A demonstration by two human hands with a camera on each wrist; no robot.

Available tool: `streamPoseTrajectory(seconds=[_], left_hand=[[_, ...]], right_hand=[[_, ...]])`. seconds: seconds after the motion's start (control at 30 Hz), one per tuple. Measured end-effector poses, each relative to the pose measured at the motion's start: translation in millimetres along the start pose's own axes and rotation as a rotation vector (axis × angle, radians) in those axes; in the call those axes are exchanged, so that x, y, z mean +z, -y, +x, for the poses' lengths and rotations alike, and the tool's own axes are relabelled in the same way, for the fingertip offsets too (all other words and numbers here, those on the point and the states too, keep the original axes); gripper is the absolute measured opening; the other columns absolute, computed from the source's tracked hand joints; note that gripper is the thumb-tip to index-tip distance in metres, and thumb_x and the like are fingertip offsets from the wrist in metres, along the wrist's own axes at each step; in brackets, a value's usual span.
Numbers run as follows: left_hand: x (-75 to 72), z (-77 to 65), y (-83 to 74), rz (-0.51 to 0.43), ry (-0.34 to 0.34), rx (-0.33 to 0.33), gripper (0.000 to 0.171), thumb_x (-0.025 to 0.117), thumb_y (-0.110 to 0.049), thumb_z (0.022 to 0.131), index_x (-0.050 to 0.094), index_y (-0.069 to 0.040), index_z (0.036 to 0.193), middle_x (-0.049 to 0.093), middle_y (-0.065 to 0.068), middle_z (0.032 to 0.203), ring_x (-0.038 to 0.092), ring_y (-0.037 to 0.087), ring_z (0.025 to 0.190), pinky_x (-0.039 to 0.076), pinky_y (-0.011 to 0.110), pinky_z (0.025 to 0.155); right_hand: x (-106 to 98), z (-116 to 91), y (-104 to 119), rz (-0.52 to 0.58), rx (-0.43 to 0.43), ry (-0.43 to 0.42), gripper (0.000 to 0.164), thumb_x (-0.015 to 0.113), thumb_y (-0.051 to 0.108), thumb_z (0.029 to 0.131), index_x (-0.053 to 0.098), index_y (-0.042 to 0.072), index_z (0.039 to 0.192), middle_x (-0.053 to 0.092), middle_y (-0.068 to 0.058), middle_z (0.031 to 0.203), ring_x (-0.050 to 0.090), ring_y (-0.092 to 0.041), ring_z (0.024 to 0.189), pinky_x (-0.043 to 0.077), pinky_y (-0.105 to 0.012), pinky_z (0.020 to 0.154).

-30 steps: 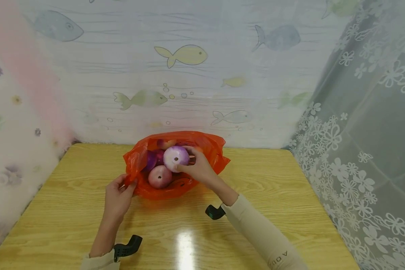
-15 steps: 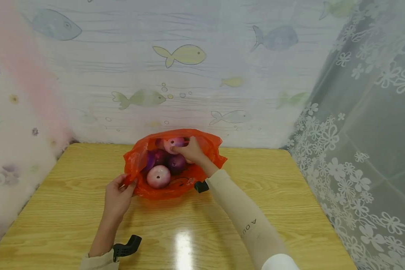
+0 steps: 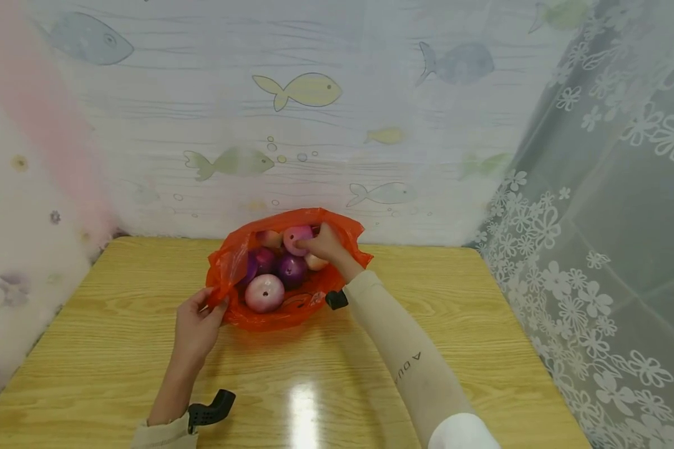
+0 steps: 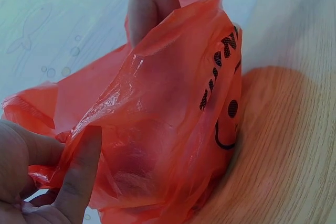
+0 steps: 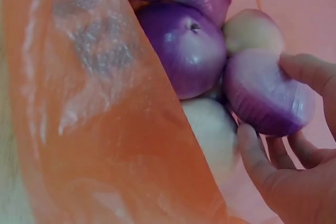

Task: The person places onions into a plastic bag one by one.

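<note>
An orange-red plastic bag [image 3: 275, 321] stands with its mouth open on the table. At its left edge my left hand [image 3: 198, 327] pinches the rim between thumb and fingers; the left wrist view shows the thin film [image 4: 79, 135] in that pinch. My right hand [image 3: 328, 246] reaches inside at the back right. Its thumb and fingertips hold a purple onion [image 5: 268, 90] from opposite sides. Beside that one lie a dark purple onion [image 5: 181, 48] and pale, yellowish round pieces [image 5: 254, 30] whose kind I cannot tell. A light purple onion [image 3: 264, 293] sits at the front.
The wood-grain table [image 3: 427, 349] spreads around the bag. Behind it stands a wall covering [image 3: 292, 181] with printed fish. A flowered sheer curtain [image 3: 612, 312] hangs along the right side. Each wrist wears a black camera mount [image 3: 213, 408].
My right hand has carried the onion from above the bag's front middle to its back right, uncovering the dark purple onion. The left hand keeps its hold on the rim.
</note>
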State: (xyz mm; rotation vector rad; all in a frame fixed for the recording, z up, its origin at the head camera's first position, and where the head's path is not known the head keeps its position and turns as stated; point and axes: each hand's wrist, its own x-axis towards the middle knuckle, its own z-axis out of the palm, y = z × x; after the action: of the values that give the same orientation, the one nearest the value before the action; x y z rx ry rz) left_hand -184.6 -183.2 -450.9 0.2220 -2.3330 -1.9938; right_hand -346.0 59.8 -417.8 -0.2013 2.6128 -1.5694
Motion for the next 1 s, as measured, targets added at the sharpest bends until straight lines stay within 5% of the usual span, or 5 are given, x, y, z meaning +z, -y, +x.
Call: streamPoseTrajectory(seconds=[0.47, 0.77, 1.0], left_hand=[[0.3, -0.5, 0.1, 0.0, -0.011, 0.01, 0.037, 0.053, -0.012, 0.106, 0.052, 0.005, 0.139, 0.054, 0.022, 0.137, 0.06, -0.009, 0.087, 0.055, 0.011, 0.075], [1.3, -0.2, -1.5, -0.019, -0.018, -0.006, 0.038, 0.053, -0.015, 0.105, 0.052, 0.004, 0.138, 0.053, 0.021, 0.138, 0.06, -0.011, 0.087, 0.055, 0.011, 0.075], [1.1, -1.7, -2.3, -0.009, -0.036, -0.011, 0.041, 0.055, -0.019, 0.105, 0.052, 0.003, 0.14, 0.054, 0.021, 0.137, 0.061, -0.009, 0.084, 0.055, 0.011, 0.074]], right_hand=[[-4, -5, 7, -0.004, 0.037, 0.014, 0.062, 0.075, 0.022, 0.09, 0.044, -0.002, 0.138, 0.055, -0.018, 0.134, 0.055, -0.032, 0.121, 0.049, -0.042, 0.107], [-12, -21, 11, -0.048, -0.044, 0.076, 0.056, 0.074, 0.018, 0.089, 0.051, -0.002, 0.136, 0.06, -0.018, 0.13, 0.058, -0.03, 0.115, 0.051, -0.042, 0.104], [-19, -51, 13, 0.026, 0.013, 0.101, 0.082, 0.072, 0.027, 0.092, 0.029, -0.001, 0.157, 0.039, -0.02, 0.157, 0.042, -0.036, 0.142, 0.039, -0.05, 0.116]])
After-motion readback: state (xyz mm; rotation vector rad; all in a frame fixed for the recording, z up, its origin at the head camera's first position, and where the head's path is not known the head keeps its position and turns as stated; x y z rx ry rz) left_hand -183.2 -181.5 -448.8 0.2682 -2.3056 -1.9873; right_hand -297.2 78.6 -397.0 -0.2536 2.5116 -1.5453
